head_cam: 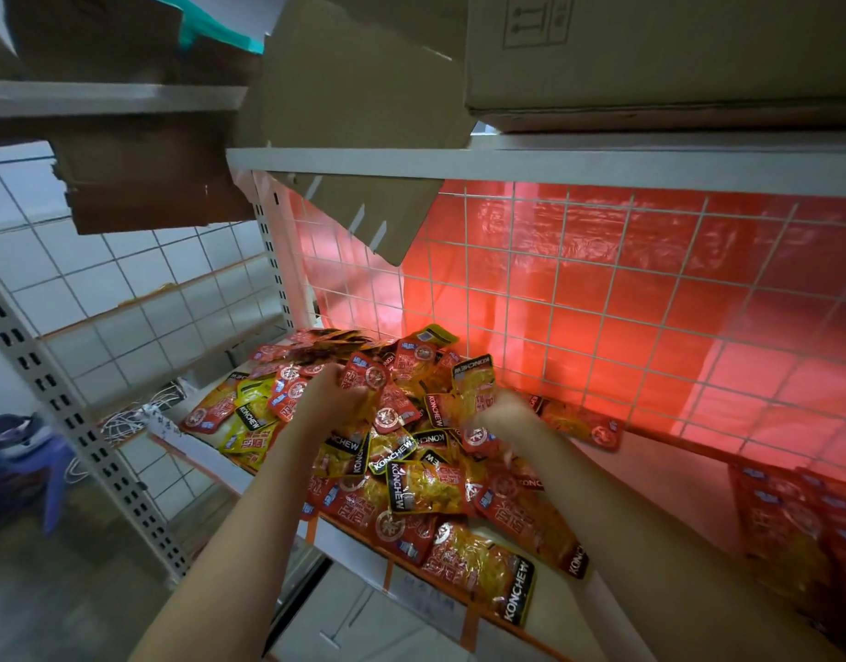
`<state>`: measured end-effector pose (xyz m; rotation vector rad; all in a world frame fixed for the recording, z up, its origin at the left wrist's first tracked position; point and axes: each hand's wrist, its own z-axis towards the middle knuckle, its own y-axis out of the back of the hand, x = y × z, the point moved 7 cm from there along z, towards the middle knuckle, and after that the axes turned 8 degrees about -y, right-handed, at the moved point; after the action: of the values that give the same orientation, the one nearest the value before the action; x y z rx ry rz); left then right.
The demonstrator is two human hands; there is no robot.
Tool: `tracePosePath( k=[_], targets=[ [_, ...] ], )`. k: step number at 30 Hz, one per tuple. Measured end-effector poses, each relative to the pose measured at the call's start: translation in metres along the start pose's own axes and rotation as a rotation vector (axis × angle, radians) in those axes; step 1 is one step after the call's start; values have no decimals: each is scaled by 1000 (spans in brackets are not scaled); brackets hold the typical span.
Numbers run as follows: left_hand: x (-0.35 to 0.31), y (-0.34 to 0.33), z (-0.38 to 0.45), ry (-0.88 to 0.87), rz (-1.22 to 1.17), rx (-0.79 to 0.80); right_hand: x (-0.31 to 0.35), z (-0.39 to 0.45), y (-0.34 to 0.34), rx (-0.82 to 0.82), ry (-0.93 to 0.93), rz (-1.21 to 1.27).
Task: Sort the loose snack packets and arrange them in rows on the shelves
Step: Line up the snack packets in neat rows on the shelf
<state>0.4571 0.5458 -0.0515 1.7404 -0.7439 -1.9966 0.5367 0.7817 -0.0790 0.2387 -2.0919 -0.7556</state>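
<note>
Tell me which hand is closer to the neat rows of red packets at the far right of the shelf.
Right. The right hand is in the loose pile, on the side toward the neat rows of red packets. The left hand is further over on the pile's other side.

1. L hand [332, 393] & forearm: bare, no sleeve, no glove, no watch or ring visible.
2. R hand [502, 415]: motion-blurred; forearm bare too, no sleeve or wristband in view.
</note>
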Motion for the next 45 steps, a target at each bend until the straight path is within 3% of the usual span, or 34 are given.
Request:
tracePosePath(
  k=[5,12,19,26,37,41,45],
  targets=[
    [-27,2,-14,-21,-285,-53,8,-9,6,114,20,339],
    [-51,-11,-34,-35,-515,-23,7,-28,26,91,205,211],
    [-56,-31,-50,-2,-596,10,-15,-42,55,33,295,372],
    [-67,-60,-66,-15,-705,119,-45,-63,75,227,221,867],
    [-102,-105,-93,-29,-835,271,-103,-79,74,199,-46,1455],
    [-115,-123,-108,-24,-880,320,-129,-89,74,180,-31,1454],
    [-122,-149,-118,-7,-878,382,-161,-100,86,39,41,1297]
  ],
)
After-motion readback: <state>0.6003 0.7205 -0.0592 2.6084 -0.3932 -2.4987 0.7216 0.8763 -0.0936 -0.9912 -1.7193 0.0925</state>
